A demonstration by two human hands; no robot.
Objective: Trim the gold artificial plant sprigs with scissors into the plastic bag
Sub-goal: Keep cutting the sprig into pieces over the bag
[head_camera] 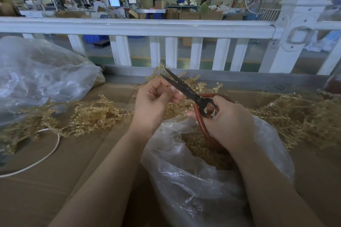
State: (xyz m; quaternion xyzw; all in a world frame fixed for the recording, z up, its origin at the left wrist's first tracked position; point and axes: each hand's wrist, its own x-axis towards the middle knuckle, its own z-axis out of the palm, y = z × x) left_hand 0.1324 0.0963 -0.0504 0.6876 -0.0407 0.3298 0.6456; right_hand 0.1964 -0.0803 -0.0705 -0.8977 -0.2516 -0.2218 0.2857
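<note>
Beyond the white railing I see a factory floor, and below it a brown cardboard work surface strewn with heaped gold artificial plant sprigs. A large clear plastic bag lies open in front of me, gold trimmings piled inside it, directly under both hands. A second crumpled clear bag sits far left. My right hand grips the red-handled black scissors, fingers curled through the loops, blades parted slightly and pointing up-left. My left hand pinches a small sprig piece just beside the blades; it is too small to make out clearly.
</note>
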